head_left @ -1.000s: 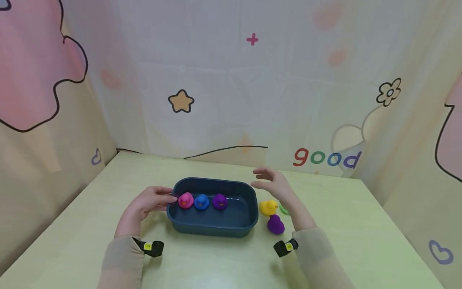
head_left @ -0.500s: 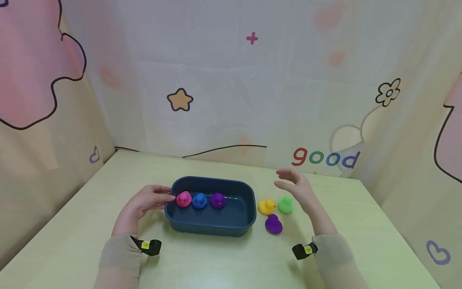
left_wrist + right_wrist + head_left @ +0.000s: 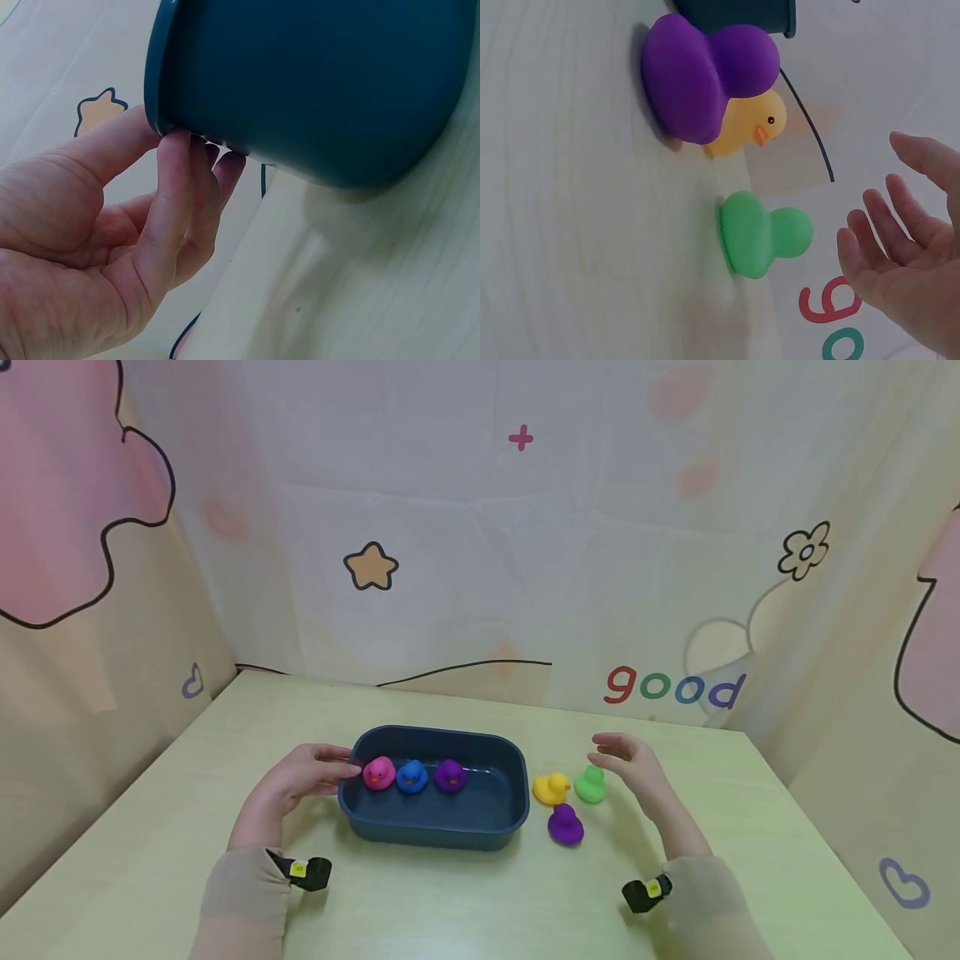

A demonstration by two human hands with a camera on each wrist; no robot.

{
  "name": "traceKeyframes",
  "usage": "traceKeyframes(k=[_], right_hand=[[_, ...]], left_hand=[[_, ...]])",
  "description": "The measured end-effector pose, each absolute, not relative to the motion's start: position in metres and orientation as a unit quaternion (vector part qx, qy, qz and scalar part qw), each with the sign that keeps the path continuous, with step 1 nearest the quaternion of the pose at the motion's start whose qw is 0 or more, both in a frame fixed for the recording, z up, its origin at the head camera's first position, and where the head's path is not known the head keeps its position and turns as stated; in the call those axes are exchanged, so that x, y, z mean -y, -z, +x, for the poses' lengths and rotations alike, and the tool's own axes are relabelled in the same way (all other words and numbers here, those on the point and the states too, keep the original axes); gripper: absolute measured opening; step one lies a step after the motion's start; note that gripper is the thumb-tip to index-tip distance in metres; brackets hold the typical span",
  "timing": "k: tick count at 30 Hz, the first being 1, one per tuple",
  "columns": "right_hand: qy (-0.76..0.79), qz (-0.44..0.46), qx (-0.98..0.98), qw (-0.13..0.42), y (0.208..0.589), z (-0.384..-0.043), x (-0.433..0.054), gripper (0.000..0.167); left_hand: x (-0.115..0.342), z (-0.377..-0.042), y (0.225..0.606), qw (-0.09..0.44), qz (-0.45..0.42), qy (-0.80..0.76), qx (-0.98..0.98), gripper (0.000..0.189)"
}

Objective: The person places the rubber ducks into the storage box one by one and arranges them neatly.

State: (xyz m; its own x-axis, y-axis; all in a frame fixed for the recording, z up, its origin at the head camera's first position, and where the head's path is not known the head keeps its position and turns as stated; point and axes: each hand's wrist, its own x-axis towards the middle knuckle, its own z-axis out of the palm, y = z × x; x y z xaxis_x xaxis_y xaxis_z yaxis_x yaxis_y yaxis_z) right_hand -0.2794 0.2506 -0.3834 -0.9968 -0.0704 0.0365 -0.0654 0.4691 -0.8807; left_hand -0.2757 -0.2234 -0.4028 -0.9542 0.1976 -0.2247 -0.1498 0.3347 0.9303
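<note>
A dark blue rectangular basin (image 3: 435,835) stands on the table. Inside it sit a pink rubber duck (image 3: 379,773), a blue rubber duck (image 3: 412,777) and a purple rubber duck (image 3: 450,776). My left hand (image 3: 307,777) grips the basin's left end, thumb at the rim and fingers against the outer wall (image 3: 300,82). Right of the basin lie a yellow rubber duck (image 3: 552,788), a green rubber duck (image 3: 591,785) and a second purple duck (image 3: 566,825). My right hand (image 3: 637,768) hovers beside and above the green duck (image 3: 754,234), fingers spread and holding nothing.
Printed fabric (image 3: 465,568) hangs behind the table and along both sides. The pale wooden table (image 3: 435,910) reaches back to it. Each wrist carries a small black camera, one on the left sleeve (image 3: 311,872) and one on the right (image 3: 645,893).
My right hand has moved right, away from the basin, then lowered toward the green duck, which came into full sight. The left hand stays at the basin.
</note>
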Motion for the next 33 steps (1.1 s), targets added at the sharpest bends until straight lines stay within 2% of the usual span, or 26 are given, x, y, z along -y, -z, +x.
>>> traceKeyframes(k=[18,33], right_hand=[[0.529,0.001,-0.849,0.023,0.414,-0.284,-0.266,0.054],[0.513,0.012,-0.855,0.078,0.422,-0.283,-0.270,0.060]], left_hand=[[0.222,-0.275,0.402,0.152,0.018,-0.582,-0.799,0.061],[0.224,-0.274,0.402,0.150,0.018,-0.576,-0.804,0.062]])
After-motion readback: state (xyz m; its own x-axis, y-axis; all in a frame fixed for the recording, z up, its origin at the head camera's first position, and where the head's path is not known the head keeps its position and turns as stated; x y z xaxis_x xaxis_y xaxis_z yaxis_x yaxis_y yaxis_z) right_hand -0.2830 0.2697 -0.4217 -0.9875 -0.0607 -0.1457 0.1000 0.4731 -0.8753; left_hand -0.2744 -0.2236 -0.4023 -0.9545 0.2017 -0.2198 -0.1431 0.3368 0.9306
